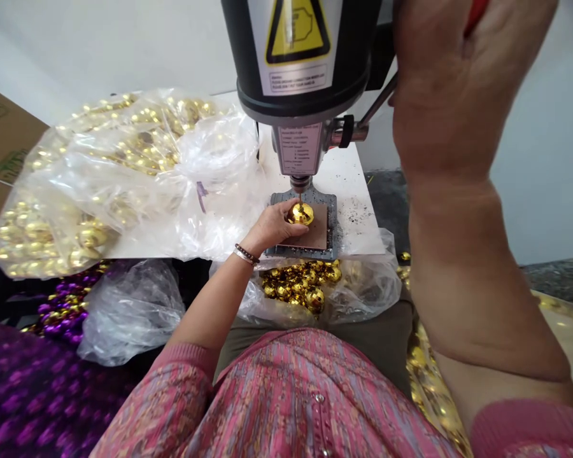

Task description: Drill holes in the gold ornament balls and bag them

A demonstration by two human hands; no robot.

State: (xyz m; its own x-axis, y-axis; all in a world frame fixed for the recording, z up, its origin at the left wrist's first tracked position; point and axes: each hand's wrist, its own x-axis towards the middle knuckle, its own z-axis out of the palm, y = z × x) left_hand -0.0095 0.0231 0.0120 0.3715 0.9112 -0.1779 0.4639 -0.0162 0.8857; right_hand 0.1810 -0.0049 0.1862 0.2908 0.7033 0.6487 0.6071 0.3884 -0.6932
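Pinching one gold ball between thumb and fingers, the left hand is clamped on its side, apparently to steady it and to keep the fingertips off the top. The ball sits over a brown board, directly under the drill bit; whether the bit touches it cannot be told. The board lies on the metal base, presumably to protect it. The right hand is raised beside the lever; its fingers are out of view, so its closure cannot be told.

Count: one drill press, one bit, one board, one held ball. Two bracelets circle the left wrist. One open bag of gold balls lies at the lap, likely for easy reach; one large bag of gold balls rests on the white table. The bagged balls overlap too much for counting.
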